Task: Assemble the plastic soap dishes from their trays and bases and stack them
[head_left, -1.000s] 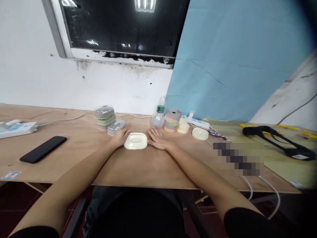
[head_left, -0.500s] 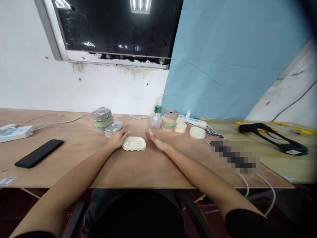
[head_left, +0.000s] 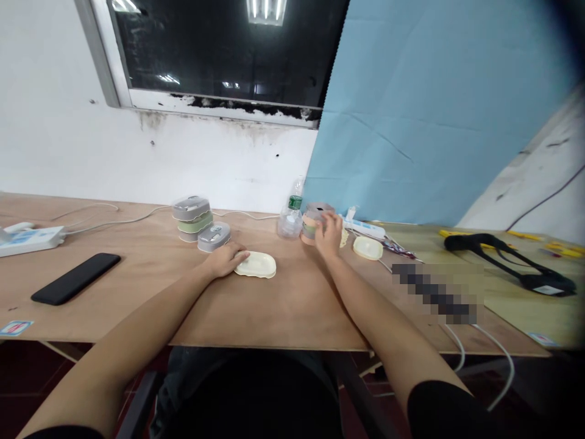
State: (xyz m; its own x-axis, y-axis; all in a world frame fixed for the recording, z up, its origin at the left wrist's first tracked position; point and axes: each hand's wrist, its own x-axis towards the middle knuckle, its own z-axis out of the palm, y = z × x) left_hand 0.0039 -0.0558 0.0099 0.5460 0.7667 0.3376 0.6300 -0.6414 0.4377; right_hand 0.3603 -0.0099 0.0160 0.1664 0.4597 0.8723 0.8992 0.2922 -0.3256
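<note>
Your left hand (head_left: 223, 260) lies relaxed and open on the board, its fingertips at the near-left edge of a cream plastic oval lid (head_left: 258, 265). The lid sits flat on the plywood table (head_left: 274, 317), and it should be light and fairly stiff; take it by its rim. Your right hand (head_left: 329, 236) is curled against the far side of a stack of grey, green and peach oval pieces (head_left: 311, 228), though you can't tell whether it is gripping them. They look light and could slide apart, so hold them low around the sides.

Left of the lid are a grey capsule-shaped container (head_left: 214, 236) and a taller stack of containers (head_left: 192, 217). Farther left lie a black phone (head_left: 75, 278) and a white power strip (head_left: 30, 239). A second cream lid (head_left: 367, 247) sits to the right. No writing is legible.
</note>
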